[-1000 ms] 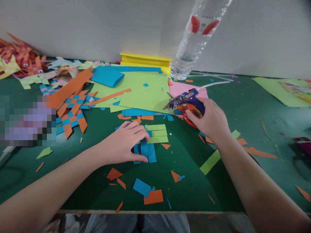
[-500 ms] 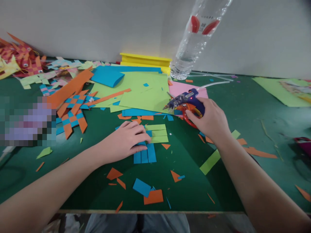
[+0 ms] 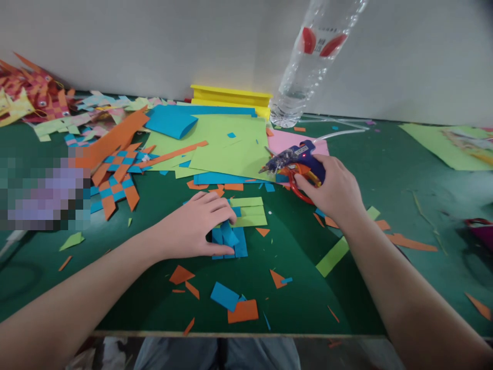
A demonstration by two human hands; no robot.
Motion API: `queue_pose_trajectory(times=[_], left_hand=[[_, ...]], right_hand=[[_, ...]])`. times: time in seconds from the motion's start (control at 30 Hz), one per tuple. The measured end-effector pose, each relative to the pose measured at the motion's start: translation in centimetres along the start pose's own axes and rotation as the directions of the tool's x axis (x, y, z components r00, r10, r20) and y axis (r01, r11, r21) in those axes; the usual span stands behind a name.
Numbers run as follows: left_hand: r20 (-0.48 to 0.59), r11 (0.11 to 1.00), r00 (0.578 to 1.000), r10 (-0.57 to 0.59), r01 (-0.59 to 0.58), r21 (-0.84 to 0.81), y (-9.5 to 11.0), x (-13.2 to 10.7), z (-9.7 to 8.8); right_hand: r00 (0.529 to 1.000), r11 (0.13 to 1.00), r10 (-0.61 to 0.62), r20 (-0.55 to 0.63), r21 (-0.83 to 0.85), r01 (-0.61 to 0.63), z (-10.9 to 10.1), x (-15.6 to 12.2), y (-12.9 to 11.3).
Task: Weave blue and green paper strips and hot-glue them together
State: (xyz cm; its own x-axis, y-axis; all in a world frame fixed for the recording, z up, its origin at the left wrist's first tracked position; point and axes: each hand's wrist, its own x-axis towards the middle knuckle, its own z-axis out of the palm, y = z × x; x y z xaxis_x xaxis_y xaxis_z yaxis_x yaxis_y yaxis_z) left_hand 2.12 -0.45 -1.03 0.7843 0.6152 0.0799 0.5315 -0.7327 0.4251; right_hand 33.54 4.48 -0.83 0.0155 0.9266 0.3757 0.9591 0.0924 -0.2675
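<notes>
My left hand (image 3: 206,223) lies over woven paper strips, thumb apart from the curled fingers. Green strips (image 3: 250,211) stick out to its right, and blue strips (image 3: 241,246) point toward the table's front edge. One blue strip (image 3: 230,235) is bent up between thumb and forefinger; the far part of the weave is hidden under the hand. My right hand (image 3: 337,182) is closed around the handle of a dark blue glue gun (image 3: 295,154), its nozzle pointing left. Red-handled scissors (image 3: 296,194) lie beneath the gun, partly covered.
Green paper sheets (image 3: 231,141) lie behind my hands. A water bottle (image 3: 308,72) stands by the wall near a yellow folded piece (image 3: 231,95). Blue-and-orange woven pieces (image 3: 117,180) lie left. Paper scraps (image 3: 243,312) dot the green table (image 3: 138,298).
My left thumb has moved toward the front edge, away from the forefinger. A blue strip under the hand now bends up from the weave. My right hand stays on the glue gun.
</notes>
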Motion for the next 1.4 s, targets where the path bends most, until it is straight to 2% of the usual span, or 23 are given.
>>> queue_pose_trajectory(times=[0.27,0.43,0.57,0.77,0.8,0.9,1.1,1.4], left_hand=[[-0.047,1.000,0.999,0.010,-0.010,0.009,-0.2,-0.2,-0.1],[-0.075,0.990,0.993,-0.095,0.086,-0.113,-0.2,-0.3,-0.4],[-0.130,0.981,0.976,-0.177,0.163,-0.108,-0.5,-0.1,-0.4],[-0.145,0.968,0.963,-0.228,0.208,-0.141,-0.5,0.1,-0.8],[-0.140,0.964,0.961,-0.238,0.216,-0.154,-0.4,0.1,-0.9],[-0.146,0.961,0.959,-0.243,0.218,-0.171,-0.3,0.2,-1.0],[-0.142,0.948,0.955,-0.262,0.227,-0.223,-0.4,0.3,-1.1],[-0.165,0.937,0.940,-0.299,0.257,-0.236,-0.3,0.3,-1.0]], right_hand=[[1.000,1.000,0.003,0.012,-0.003,-0.003,0.0,0.0,0.0],[1.000,1.000,-0.007,-0.015,-0.008,0.007,-0.4,0.1,0.0],[0.998,0.999,-0.034,-0.054,-0.011,0.034,-1.5,-0.1,-0.2],[0.986,0.985,-0.150,-0.068,-0.101,0.143,-3.1,-0.6,-0.6],[0.983,0.979,-0.181,-0.039,-0.101,0.176,-3.2,-0.7,-0.5],[0.964,0.963,-0.267,-0.017,-0.027,0.266,-3.3,-0.9,-0.3],[0.908,0.921,-0.383,0.167,0.139,0.363,-3.1,-1.3,-0.7],[0.872,0.881,-0.471,0.136,0.132,0.455,-2.9,-2.0,-1.2]])
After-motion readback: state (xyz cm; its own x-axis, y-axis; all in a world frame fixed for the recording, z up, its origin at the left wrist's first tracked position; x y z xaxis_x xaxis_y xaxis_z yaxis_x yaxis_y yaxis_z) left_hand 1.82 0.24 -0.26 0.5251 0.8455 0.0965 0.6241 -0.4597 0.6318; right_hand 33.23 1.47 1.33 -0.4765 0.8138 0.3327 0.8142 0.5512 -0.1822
